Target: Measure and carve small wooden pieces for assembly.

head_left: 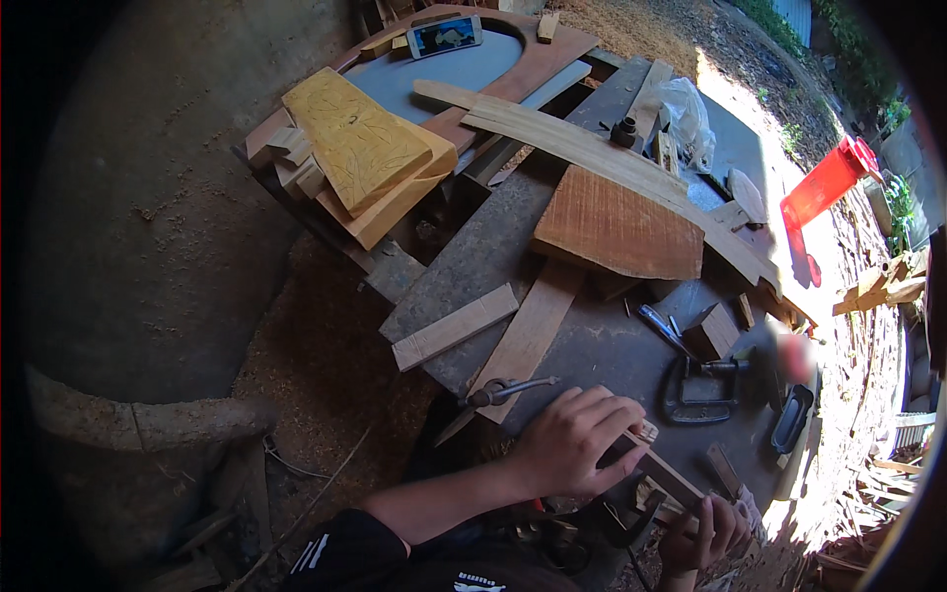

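My left hand [582,444] is closed round the upper end of a narrow wooden strip [666,474] at the bench's near edge. My right hand [705,538] grips the strip's lower end. A metal clamp with a sliding handle [490,395] lies just left of my left hand, by a long pale board [533,335]. A black C-clamp [698,390] lies above the strip, beside a small wooden block [712,331] and a blue-and-silver tool [663,326]. Other pieces beneath the strip are partly hidden by my hands.
The metal bench [442,276] holds a reddish slab [617,222], long planks [572,143], stacked yellow boards [350,138], a phone [444,36], a plastic bag [688,116] and a red bottle [819,187]. A concrete wall [158,217] stands at left, with a horizontal pipe [158,424].
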The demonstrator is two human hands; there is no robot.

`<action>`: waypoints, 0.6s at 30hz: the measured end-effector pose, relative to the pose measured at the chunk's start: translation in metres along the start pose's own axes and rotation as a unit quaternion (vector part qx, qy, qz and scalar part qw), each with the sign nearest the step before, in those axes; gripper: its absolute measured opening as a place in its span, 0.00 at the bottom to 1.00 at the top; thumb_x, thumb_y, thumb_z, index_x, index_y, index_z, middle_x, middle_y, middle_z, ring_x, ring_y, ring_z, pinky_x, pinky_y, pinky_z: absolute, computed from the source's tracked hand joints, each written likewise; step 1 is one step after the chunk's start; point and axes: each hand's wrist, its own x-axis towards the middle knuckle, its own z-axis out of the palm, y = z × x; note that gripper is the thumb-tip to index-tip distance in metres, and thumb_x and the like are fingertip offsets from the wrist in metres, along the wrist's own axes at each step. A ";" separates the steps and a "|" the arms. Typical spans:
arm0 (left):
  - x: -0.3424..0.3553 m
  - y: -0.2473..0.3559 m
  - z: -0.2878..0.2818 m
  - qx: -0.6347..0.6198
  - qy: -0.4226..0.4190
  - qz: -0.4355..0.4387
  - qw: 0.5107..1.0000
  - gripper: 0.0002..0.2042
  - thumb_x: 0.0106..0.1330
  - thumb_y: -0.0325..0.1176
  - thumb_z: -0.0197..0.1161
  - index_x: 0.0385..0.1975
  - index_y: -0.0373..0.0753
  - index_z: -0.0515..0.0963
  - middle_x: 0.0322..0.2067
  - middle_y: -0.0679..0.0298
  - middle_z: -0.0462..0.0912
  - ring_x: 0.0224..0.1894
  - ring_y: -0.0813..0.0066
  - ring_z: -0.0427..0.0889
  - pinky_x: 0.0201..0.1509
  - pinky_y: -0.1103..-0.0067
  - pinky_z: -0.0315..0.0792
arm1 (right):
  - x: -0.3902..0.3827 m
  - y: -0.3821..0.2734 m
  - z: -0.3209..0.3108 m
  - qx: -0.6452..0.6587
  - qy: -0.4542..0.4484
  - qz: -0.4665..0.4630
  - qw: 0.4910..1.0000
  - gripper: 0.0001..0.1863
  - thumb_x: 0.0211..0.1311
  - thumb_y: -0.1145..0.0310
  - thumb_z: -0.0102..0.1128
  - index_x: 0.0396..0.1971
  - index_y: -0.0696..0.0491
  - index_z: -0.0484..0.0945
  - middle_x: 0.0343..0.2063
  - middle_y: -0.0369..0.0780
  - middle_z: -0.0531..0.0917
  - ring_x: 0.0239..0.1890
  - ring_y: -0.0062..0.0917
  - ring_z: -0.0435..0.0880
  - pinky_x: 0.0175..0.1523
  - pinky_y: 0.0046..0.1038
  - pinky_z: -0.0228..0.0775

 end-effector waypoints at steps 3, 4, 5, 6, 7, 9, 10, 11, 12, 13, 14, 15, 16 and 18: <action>0.002 -0.001 0.004 0.001 -0.007 0.007 1.000 0.14 0.65 0.41 0.67 0.43 0.40 0.77 0.43 0.66 0.84 0.45 0.66 0.83 0.49 0.69 0.73 | -0.005 0.005 -0.002 -0.015 -0.002 -0.004 1.000 0.15 0.63 0.71 0.61 0.50 0.51 0.80 0.41 0.44 0.84 0.42 0.42 0.82 0.57 0.51 0.70; 0.002 -0.001 0.004 0.004 -0.006 0.007 1.000 0.14 0.65 0.41 0.67 0.43 0.41 0.77 0.42 0.66 0.83 0.44 0.66 0.82 0.50 0.69 0.73 | -0.005 0.004 -0.002 -0.016 0.000 -0.004 1.000 0.15 0.63 0.71 0.61 0.50 0.51 0.80 0.41 0.44 0.84 0.42 0.42 0.82 0.57 0.51 0.70; 0.002 0.000 0.003 0.005 -0.005 0.009 1.000 0.14 0.65 0.41 0.67 0.43 0.41 0.77 0.42 0.66 0.83 0.44 0.66 0.82 0.50 0.69 0.73 | -0.004 0.004 -0.001 -0.008 0.005 -0.004 1.000 0.15 0.63 0.71 0.62 0.50 0.51 0.80 0.41 0.43 0.84 0.43 0.41 0.82 0.57 0.50 0.70; 0.002 0.001 0.003 0.005 -0.011 0.001 1.000 0.13 0.65 0.41 0.66 0.43 0.41 0.77 0.41 0.66 0.83 0.44 0.66 0.82 0.50 0.69 0.73 | -0.003 0.003 -0.001 0.000 0.011 -0.005 1.000 0.15 0.63 0.70 0.62 0.50 0.51 0.81 0.42 0.43 0.84 0.43 0.41 0.82 0.57 0.50 0.70; 0.002 0.002 0.002 0.004 -0.017 -0.006 1.000 0.13 0.66 0.41 0.66 0.43 0.41 0.77 0.40 0.66 0.83 0.44 0.66 0.82 0.50 0.69 0.72 | -0.003 0.003 -0.001 -0.001 0.013 -0.004 1.000 0.15 0.63 0.70 0.62 0.50 0.51 0.81 0.42 0.43 0.84 0.43 0.41 0.82 0.57 0.50 0.70; 0.001 0.001 0.003 0.008 -0.012 -0.002 1.000 0.13 0.67 0.42 0.65 0.43 0.41 0.77 0.40 0.66 0.83 0.44 0.65 0.82 0.50 0.69 0.72 | -0.002 0.002 -0.001 0.000 0.010 -0.004 1.000 0.15 0.63 0.70 0.62 0.50 0.51 0.81 0.42 0.42 0.84 0.43 0.40 0.82 0.58 0.48 0.69; 0.001 0.001 0.004 0.012 -0.008 -0.001 1.000 0.13 0.67 0.42 0.65 0.43 0.42 0.77 0.39 0.66 0.83 0.44 0.65 0.82 0.50 0.68 0.72 | -0.002 0.002 0.000 -0.001 0.013 -0.004 1.000 0.15 0.63 0.70 0.62 0.50 0.51 0.81 0.42 0.42 0.84 0.43 0.40 0.82 0.58 0.48 0.69; 0.001 0.001 0.004 0.012 -0.007 0.002 1.000 0.13 0.67 0.42 0.65 0.43 0.42 0.77 0.39 0.66 0.83 0.44 0.65 0.82 0.50 0.68 0.72 | -0.002 0.003 0.002 -0.003 0.021 -0.005 1.000 0.14 0.63 0.70 0.62 0.49 0.51 0.81 0.42 0.41 0.85 0.43 0.39 0.82 0.58 0.48 0.69; 0.001 0.000 0.005 0.015 -0.007 0.000 1.000 0.13 0.68 0.43 0.64 0.42 0.42 0.77 0.39 0.66 0.83 0.44 0.64 0.82 0.50 0.68 0.72 | -0.003 0.003 0.003 -0.004 0.028 -0.006 1.000 0.14 0.63 0.70 0.62 0.49 0.51 0.82 0.42 0.41 0.85 0.44 0.38 0.82 0.58 0.47 0.69; 0.001 0.000 0.006 0.018 -0.006 -0.002 1.000 0.13 0.69 0.44 0.64 0.42 0.42 0.77 0.38 0.66 0.83 0.44 0.63 0.82 0.50 0.68 0.72 | -0.003 0.002 0.004 -0.006 0.031 -0.006 0.999 0.14 0.63 0.70 0.62 0.49 0.51 0.82 0.42 0.41 0.85 0.44 0.38 0.82 0.58 0.47 0.69; 0.001 0.000 0.007 0.019 -0.006 0.001 1.000 0.13 0.69 0.44 0.64 0.42 0.42 0.77 0.38 0.66 0.83 0.44 0.63 0.82 0.50 0.68 0.72 | -0.003 0.001 0.005 -0.008 0.037 -0.003 0.999 0.13 0.63 0.70 0.62 0.48 0.51 0.82 0.42 0.40 0.85 0.44 0.37 0.82 0.58 0.46 0.69; 0.001 -0.001 0.008 0.021 -0.002 -0.003 1.000 0.13 0.70 0.44 0.63 0.41 0.42 0.78 0.38 0.65 0.83 0.44 0.62 0.82 0.51 0.67 0.72 | 0.000 0.000 0.004 -0.009 0.043 -0.001 0.999 0.13 0.64 0.69 0.63 0.47 0.51 0.83 0.42 0.40 0.85 0.44 0.36 0.82 0.57 0.45 0.69; 0.000 -0.001 0.009 0.023 0.001 -0.007 1.000 0.13 0.70 0.45 0.63 0.41 0.42 0.78 0.37 0.64 0.83 0.43 0.61 0.82 0.51 0.67 0.72 | 0.004 -0.001 0.004 -0.003 0.049 -0.001 0.999 0.12 0.63 0.71 0.64 0.46 0.50 0.83 0.42 0.39 0.86 0.43 0.35 0.82 0.54 0.42 0.68; 0.000 -0.001 0.009 0.029 0.004 -0.008 1.000 0.13 0.71 0.45 0.63 0.40 0.41 0.78 0.37 0.63 0.83 0.43 0.60 0.82 0.51 0.66 0.72 | 0.007 -0.003 0.005 -0.003 0.060 -0.003 0.998 0.12 0.62 0.73 0.65 0.46 0.50 0.83 0.41 0.39 0.86 0.42 0.34 0.83 0.52 0.41 0.68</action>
